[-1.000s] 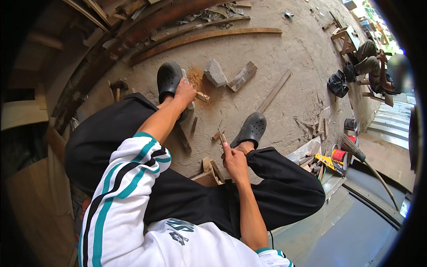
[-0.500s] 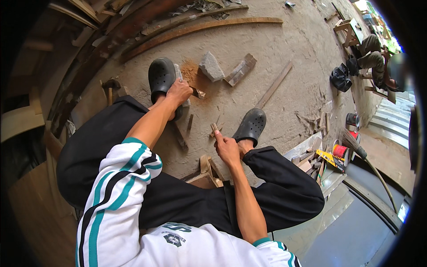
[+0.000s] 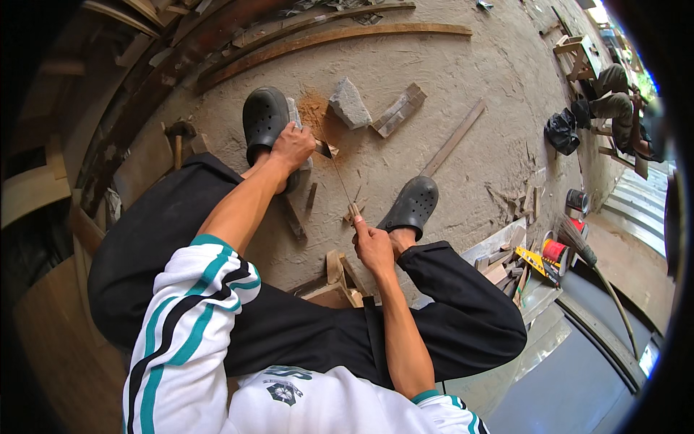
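On rough, dusty ground (image 3: 426,72), next to the left clog (image 3: 266,116): one short wood piece (image 3: 323,149), its free end jutting out from under the left hand (image 3: 293,147).

Left hand: closed over the piece, knuckles up, close by the clog; exact finger placement hidden.

Right hand (image 3: 374,247): gripping a small light-brown handle (image 3: 354,210), thumb laid along it, near the right clog (image 3: 410,206). From the handle, one thin strip (image 3: 342,177), running up and left and appearing to cross the free end of the wood piece.

Hazards, as judged: strip skidding off the wood toward the left hand's fingers or the foot, if drawn askew or if the piece rolls under a loose hold; strip bending or snapping under sideways pressure, being so slender; piece tipping, if its far end is poorly backed.

Appearance: wood piece short and narrow, dark on top, browner at the tip, greater part covered. Handle stubby and pale. Strip straight, hair-fine; wire or blade, too small to tell.

Adjoining items: pale block (image 3: 294,112) between clog and dust, partly hidden; orange-brown dust (image 3: 312,105), one patch; grey angular block (image 3: 350,103); weathered offcut (image 3: 400,110); flat lath (image 3: 454,137), its lower end near the right clog.
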The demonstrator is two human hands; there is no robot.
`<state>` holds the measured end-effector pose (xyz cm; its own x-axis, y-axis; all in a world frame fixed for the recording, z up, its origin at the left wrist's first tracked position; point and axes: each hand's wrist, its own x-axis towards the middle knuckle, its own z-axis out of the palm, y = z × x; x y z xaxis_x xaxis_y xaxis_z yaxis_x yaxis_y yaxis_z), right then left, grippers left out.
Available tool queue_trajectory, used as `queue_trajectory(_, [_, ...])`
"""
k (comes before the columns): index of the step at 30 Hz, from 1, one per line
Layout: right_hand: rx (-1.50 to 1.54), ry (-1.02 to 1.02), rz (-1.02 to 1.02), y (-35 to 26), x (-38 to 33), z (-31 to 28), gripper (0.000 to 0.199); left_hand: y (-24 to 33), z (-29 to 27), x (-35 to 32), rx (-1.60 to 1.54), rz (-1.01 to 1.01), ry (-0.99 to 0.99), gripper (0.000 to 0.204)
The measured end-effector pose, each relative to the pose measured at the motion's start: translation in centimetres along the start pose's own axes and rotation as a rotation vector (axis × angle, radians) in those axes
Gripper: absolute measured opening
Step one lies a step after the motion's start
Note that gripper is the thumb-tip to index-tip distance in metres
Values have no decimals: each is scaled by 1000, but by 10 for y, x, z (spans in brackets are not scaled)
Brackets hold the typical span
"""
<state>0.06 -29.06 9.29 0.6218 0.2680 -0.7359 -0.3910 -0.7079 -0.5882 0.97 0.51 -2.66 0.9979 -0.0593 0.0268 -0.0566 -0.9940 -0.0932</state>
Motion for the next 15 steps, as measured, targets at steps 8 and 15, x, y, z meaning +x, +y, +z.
queue_trajectory(8, [-122, 26, -30, -16, 15, 4, 67, 0, -10, 5, -86, 4, 38, 10])
queue_trajectory(15, [-189, 37, -80, -25, 46, 18, 70, 3, 0, 9, -33, 23, -79, 12])
